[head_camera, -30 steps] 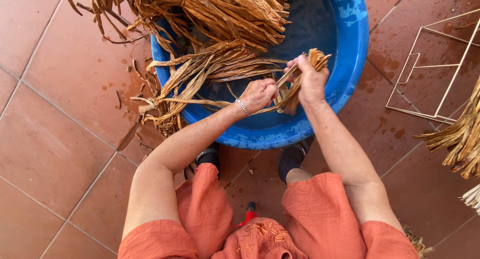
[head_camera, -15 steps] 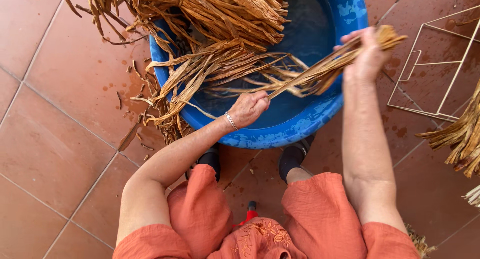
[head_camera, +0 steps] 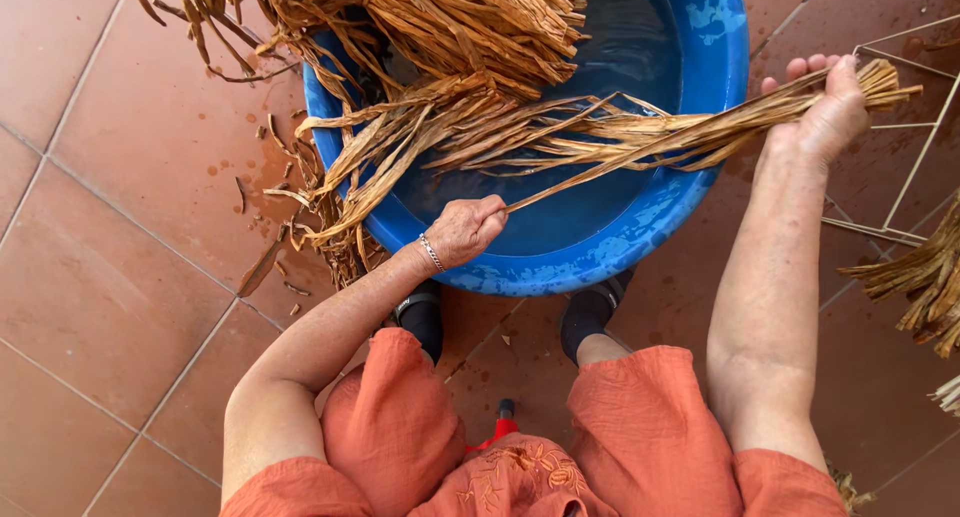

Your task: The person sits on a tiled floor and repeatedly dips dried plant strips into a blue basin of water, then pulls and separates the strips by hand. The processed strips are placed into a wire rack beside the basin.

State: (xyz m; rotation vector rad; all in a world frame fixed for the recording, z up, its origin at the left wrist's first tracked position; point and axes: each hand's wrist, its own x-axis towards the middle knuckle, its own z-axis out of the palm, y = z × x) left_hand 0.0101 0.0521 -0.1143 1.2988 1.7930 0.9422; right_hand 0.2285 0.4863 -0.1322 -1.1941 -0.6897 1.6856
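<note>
A blue round tub (head_camera: 640,239) stands on the tiled floor in front of me, filled with long tan dried leaf strips (head_camera: 450,37). My right hand (head_camera: 825,117) grips a bundle of strips (head_camera: 650,137) near its cut ends, stretched out over the tub's right rim. My left hand (head_camera: 468,227) pinches a single thin strip (head_camera: 560,187) that runs up into that bundle, just above the tub's near rim. More strips hang over the tub's left rim.
A thin white wire frame (head_camera: 900,127) lies on the red tiles to the right. Another heap of dried strips (head_camera: 925,282) sits at the right edge. Loose scraps (head_camera: 275,267) litter the floor left of the tub. My dark shoes (head_camera: 590,312) touch the tub's base.
My right hand has swung the bundle out to the right, from the tub's middle to beyond its rim. The left hand stayed near the front rim, and a single strip is now drawn taut.
</note>
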